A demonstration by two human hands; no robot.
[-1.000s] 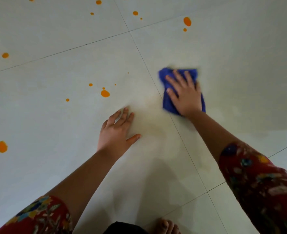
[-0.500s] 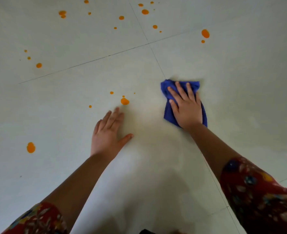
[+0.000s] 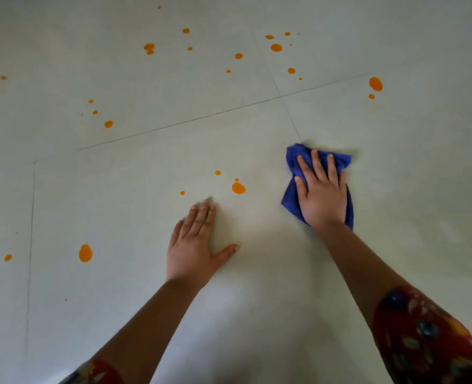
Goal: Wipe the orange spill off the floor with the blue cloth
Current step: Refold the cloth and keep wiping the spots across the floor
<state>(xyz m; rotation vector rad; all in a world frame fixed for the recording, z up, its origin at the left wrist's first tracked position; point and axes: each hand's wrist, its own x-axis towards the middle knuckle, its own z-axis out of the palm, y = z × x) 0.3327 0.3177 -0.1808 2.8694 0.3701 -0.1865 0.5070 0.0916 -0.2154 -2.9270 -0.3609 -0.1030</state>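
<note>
A crumpled blue cloth (image 3: 291,195) lies on the pale tiled floor right of centre. My right hand (image 3: 322,195) presses flat on top of it with straight, spread fingers. My left hand (image 3: 194,245) rests flat on the bare floor to the left, fingers together and thumb out. An orange drop (image 3: 238,188) sits between the two hands, just beyond my left fingertips, with smaller drops (image 3: 217,172) beside it. Several more orange drops (image 3: 276,47) dot the tiles farther away, and a bigger one (image 3: 85,253) lies at the left.
Thin grout lines (image 3: 179,124) cross the pale floor tiles. An orange blot (image 3: 375,84) lies far right beyond the cloth. My patterned red sleeves (image 3: 434,345) fill the lower corners.
The view has tilted up, showing more spattered floor ahead. My right hand with the cloth has stayed on the same patch right of the grout line; my left hand stays planted.
</note>
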